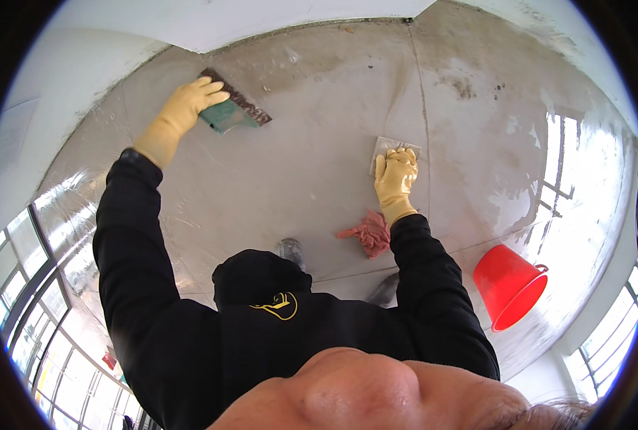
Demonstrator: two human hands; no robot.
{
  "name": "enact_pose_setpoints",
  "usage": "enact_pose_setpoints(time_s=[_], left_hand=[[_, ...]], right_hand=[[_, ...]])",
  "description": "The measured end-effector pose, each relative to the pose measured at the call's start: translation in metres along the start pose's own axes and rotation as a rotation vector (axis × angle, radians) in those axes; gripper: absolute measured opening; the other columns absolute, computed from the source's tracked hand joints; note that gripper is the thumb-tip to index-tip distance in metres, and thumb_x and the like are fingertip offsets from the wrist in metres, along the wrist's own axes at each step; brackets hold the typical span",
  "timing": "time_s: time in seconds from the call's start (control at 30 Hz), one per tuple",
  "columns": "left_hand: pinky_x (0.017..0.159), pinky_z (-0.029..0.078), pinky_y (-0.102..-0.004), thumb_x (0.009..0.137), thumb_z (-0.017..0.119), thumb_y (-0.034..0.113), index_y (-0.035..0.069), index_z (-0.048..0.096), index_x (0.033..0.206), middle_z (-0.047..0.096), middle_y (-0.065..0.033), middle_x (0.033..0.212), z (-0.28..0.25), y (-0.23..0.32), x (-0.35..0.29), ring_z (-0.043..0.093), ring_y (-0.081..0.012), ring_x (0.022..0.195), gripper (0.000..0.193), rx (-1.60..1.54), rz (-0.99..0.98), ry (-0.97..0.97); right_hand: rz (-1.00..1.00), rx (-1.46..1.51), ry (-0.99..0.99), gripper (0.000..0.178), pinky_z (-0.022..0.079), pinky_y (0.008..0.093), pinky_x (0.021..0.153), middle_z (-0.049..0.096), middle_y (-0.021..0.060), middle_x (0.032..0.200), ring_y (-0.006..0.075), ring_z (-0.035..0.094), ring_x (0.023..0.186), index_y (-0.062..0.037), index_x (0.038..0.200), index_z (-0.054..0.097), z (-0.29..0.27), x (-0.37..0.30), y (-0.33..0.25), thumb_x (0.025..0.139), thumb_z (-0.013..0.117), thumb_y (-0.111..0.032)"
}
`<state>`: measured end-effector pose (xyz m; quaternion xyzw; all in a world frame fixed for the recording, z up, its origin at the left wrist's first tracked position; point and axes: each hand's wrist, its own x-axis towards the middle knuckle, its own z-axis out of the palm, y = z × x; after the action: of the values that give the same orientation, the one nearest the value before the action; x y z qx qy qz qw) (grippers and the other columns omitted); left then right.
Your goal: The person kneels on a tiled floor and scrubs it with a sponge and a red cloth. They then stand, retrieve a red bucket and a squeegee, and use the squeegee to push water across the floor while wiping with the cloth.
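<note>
In a cream-yellow rubber glove, my left hand reaches to the far left. Its fingers wrap around a green scoop-like tool with a long dark, dirty edge, resting at the floor. My right hand, gloved the same way, is closed at a thin, pale, flat square piece lying at floor level; its exact kind is unclear. A crumpled pinkish-red rag lies on the floor just below my right wrist.
A red bucket stands at the right. Wet, stained grey floor tiles spread ahead, bounded by white walls. My shoes show beside my dark jacket. Windows are at the lower left and right.
</note>
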<state>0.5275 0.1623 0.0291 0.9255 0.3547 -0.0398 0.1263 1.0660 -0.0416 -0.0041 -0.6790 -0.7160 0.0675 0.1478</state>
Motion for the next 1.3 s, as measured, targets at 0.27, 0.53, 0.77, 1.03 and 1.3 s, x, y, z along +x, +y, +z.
enact_pose_setpoints(time_s=[0.27, 0.53, 0.77, 1.03, 1.3], left_hand=[[0.108, 0.057, -0.0402, 0.086, 0.063, -0.007, 0.021, 0.075, 0.135, 0.071, -0.0055, 0.144, -0.030, -0.013, 0.085, 0.064, -0.0304, 0.130, 0.057, 0.083, 0.327, -0.033], [0.098, 0.059, -0.0377, 0.090, 0.063, -0.002, 0.024, 0.072, 0.135, 0.070, 0.0013, 0.138, -0.035, 0.015, 0.154, 0.066, -0.0236, 0.123, 0.053, 0.138, 0.439, -0.035], [0.104, 0.058, -0.0370, 0.087, 0.062, -0.004, 0.023, 0.074, 0.136, 0.073, -0.0032, 0.138, -0.011, 0.069, 0.232, 0.067, -0.0275, 0.128, 0.057, 0.091, 0.480, 0.161], [0.096, 0.057, -0.0444, 0.091, 0.068, 0.002, 0.019, 0.071, 0.137, 0.074, -0.0059, 0.135, -0.021, 0.146, 0.247, 0.069, -0.0299, 0.121, 0.049, -0.063, 0.157, 0.109], [0.091, 0.058, -0.0543, 0.109, 0.060, 0.029, 0.018, 0.068, 0.140, 0.080, -0.0171, 0.111, -0.052, 0.181, 0.198, 0.075, -0.0426, 0.103, 0.034, -0.241, -0.676, 0.160]], right_hand=[[-0.018, 0.049, 0.041, 0.023, 0.052, 0.0506, 0.098, 0.071, 0.0134, 0.087, 0.0391, 0.067, 0.097, -0.0023, 0.090, 0.074, 0.006, -0.006, 0.001, 0.089, 0.079, -0.025], [0.008, 0.076, 0.043, 0.021, 0.053, 0.0480, 0.093, 0.070, 0.0099, 0.090, 0.0359, 0.066, 0.101, -0.0041, 0.089, 0.075, 0.002, -0.001, -0.003, 0.088, 0.080, -0.024], [0.000, 0.053, 0.042, 0.022, 0.052, 0.0466, 0.099, 0.070, 0.0063, 0.092, 0.0308, 0.067, 0.103, -0.0046, 0.090, 0.077, -0.003, -0.001, -0.004, 0.089, 0.080, -0.027], [0.030, 0.076, 0.011, 0.024, 0.052, 0.0468, 0.103, 0.071, 0.0069, 0.096, 0.0318, 0.066, 0.109, -0.0038, 0.096, 0.078, 0.003, -0.006, -0.002, 0.089, 0.079, -0.027], [0.048, 0.054, -0.029, 0.025, 0.051, 0.0465, 0.108, 0.071, 0.0047, 0.099, 0.0305, 0.066, 0.113, -0.0044, 0.099, 0.079, 0.005, -0.009, -0.001, 0.092, 0.078, -0.028]])
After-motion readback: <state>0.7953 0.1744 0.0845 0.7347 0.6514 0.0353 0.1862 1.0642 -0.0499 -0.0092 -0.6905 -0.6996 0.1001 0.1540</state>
